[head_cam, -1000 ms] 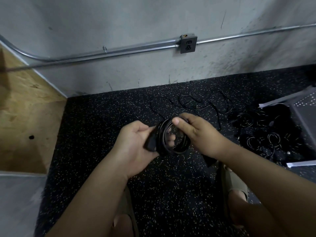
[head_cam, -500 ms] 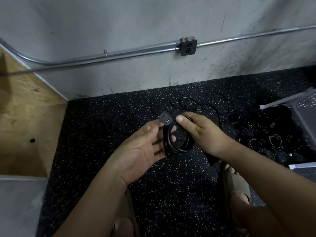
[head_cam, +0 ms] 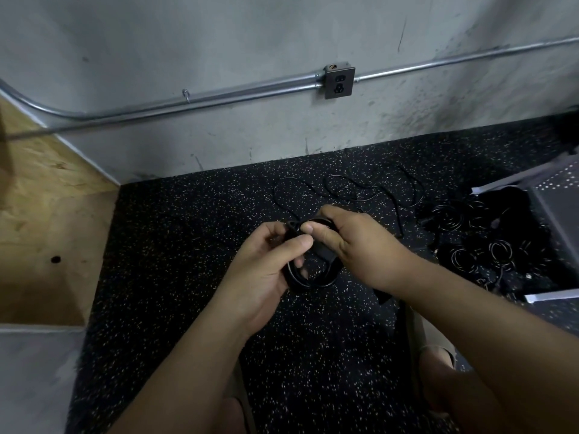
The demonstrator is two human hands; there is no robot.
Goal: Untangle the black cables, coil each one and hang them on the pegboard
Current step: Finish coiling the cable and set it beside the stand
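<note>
Has curled the left hand [head_cam: 263, 270], flat-palmed a moment ago, to pinch the top of the coiled black rubber cable [head_cam: 316, 281]. Grips it with the right hand [head_cam: 357, 245] too, loop hanging below both thumbs. Should carry it rightward, to the grey perforated pegboard [head_cam: 564, 183] nearer the right hand.

1 head-worn camera, looking forward and down.
The wide-angle view sits close above the left hand [head_cam: 263, 270] and right hand [head_cam: 357, 245] at mid-frame, the 2 forearms [head_cam: 188, 371] running in from the bottom edge; it faces the speckled floor [head_cam: 188, 230] and, beyond it, the grey wall [head_cam: 219, 42] across the top.
</note>
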